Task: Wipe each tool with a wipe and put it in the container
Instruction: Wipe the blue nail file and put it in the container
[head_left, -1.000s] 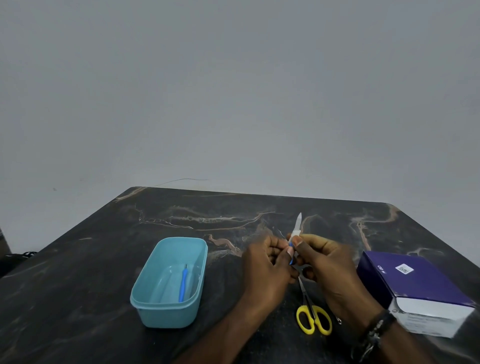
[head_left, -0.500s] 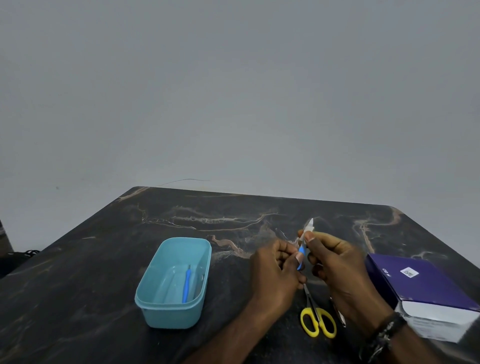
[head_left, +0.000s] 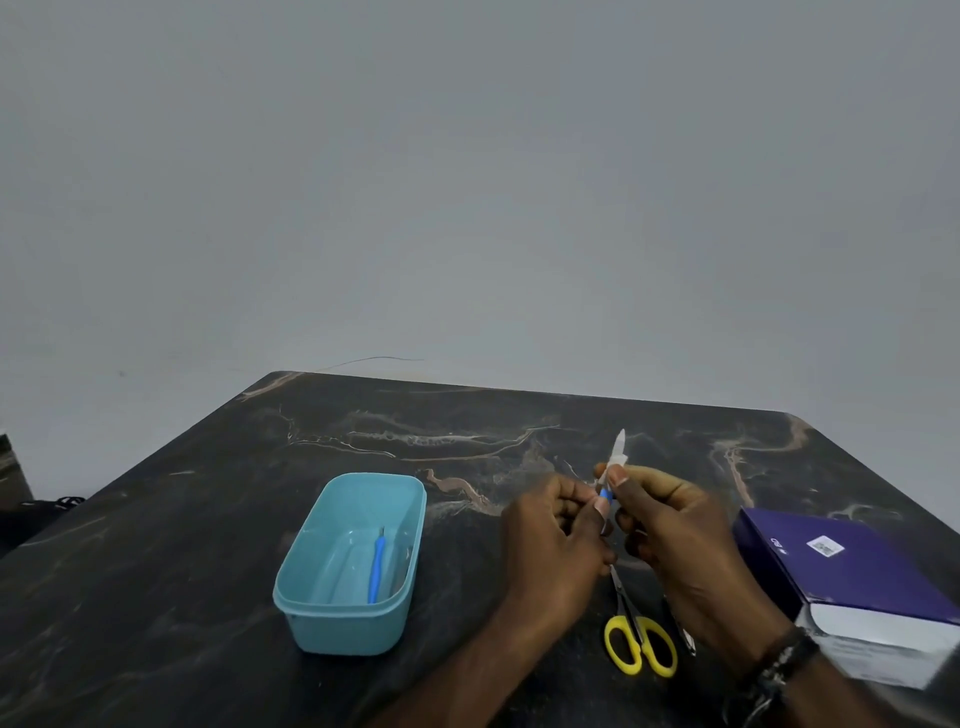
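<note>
Both hands meet above the dark marbled bench (head_left: 208, 545), to the right of the turquoise container (head_left: 332, 621). The left hand (head_left: 553, 545) pinches the blue handle of a small tool (head_left: 604, 492), and the right hand (head_left: 670, 540) is closed on a white wipe (head_left: 618, 453) wrapped around the tool's upper end. Another blue-handled tool (head_left: 376, 571) lies inside the container. Yellow-handled scissors (head_left: 640, 647) lie on the bench right of the container, below the hands; a purple box (head_left: 852, 577) sits farther right.
</note>
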